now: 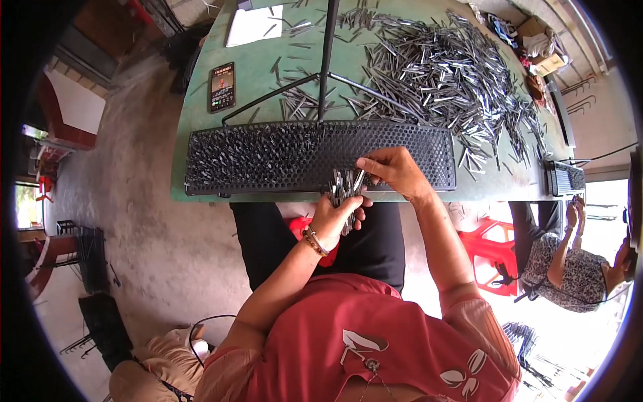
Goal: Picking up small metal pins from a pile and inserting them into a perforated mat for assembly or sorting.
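Note:
My left hand (333, 218) is closed round a bundle of slim, shiny metal pieces (344, 187), held upright just in front of a long black perforated rack (402, 157). Right beside the bundle's top, my right hand (395, 173) pinches one slim metal piece (360, 179) between thumb and fingers. The rack lies tilted along the table's near edge. Many such pieces (248, 154) stand in the holes of its left half, while holes show bare on its right half. What the pieces are exactly, I cannot make out.
A big heap of loose slim pieces (449, 67) covers the right of the green table (258, 63). A black upright post (328, 53) with braced legs rises behind the rack. A phone (222, 87) and white paper (254, 25) lie far left. Another person (569, 268) works at right by a smaller rack (566, 178).

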The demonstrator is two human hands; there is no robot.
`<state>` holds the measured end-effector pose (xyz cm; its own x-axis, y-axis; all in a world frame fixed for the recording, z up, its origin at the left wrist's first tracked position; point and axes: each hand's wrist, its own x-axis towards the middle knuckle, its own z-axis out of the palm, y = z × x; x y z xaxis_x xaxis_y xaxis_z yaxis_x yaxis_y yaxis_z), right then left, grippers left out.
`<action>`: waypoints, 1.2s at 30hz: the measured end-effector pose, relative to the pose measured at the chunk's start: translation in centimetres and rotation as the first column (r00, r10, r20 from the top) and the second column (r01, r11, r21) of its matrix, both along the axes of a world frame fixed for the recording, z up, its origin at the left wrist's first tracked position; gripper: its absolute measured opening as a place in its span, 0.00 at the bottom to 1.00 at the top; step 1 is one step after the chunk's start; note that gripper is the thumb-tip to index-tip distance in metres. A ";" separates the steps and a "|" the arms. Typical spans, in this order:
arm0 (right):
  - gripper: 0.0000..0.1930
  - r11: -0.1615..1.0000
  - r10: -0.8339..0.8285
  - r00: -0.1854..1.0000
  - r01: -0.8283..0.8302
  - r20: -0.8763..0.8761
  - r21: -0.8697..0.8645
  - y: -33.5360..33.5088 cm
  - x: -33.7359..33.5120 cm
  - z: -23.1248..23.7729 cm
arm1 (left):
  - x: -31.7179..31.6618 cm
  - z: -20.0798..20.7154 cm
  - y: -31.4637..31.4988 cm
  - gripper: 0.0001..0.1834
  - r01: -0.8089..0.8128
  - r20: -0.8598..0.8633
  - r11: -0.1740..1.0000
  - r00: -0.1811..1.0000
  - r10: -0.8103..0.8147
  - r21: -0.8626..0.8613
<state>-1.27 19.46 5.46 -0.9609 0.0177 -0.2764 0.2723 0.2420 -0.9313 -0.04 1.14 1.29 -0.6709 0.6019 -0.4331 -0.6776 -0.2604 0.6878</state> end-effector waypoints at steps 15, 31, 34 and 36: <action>0.09 0.837 -0.145 0.681 0.471 -0.718 0.277 0.7 -5.1 -3.9 | 0.3 -1.2 0.1 0.11 0.097 0.189 0.995 0.977 -0.095 0.000; 0.10 0.860 0.003 0.866 0.252 -0.499 0.443 0.1 -1.3 -0.8 | 0.0 -0.4 0.0 0.09 -0.030 0.157 0.999 0.987 0.025 0.031; 0.11 0.993 0.039 0.992 -0.025 -0.118 0.118 -0.4 0.8 -0.6 | -0.2 -0.2 0.3 0.10 -0.051 0.116 0.997 0.992 0.044 0.057; 0.10 1.000 0.014 0.996 -0.016 -0.091 -0.023 -0.7 1.4 -1.2 | -0.1 -0.1 0.5 0.10 -0.057 0.116 0.996 0.992 0.049 0.065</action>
<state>0.16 18.75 4.23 -0.9822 -0.0020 -0.1878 0.1826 0.2232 -0.9575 -0.15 1.66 1.15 -0.6510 0.5976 -0.4680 -0.7348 -0.3413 0.5862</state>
